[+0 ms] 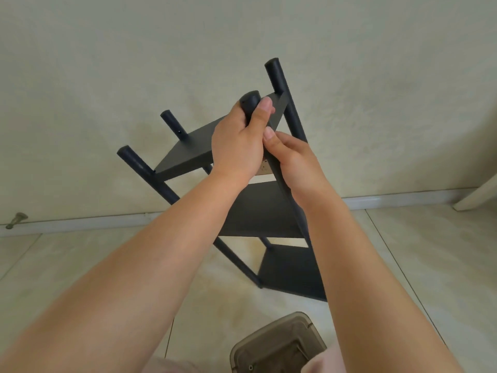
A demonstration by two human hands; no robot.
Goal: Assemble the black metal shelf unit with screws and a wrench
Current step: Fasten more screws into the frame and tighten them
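The tall black metal shelf unit with round tube posts and flat panels stood tilted on the pale tiled floor near the wall, its top leaning toward the person. The left hand wrapped around the top of the nearest black post, apparently to steady the frame. The right hand curled around the same post just below, perhaps working a fastening there, though no screw or wrench showed.
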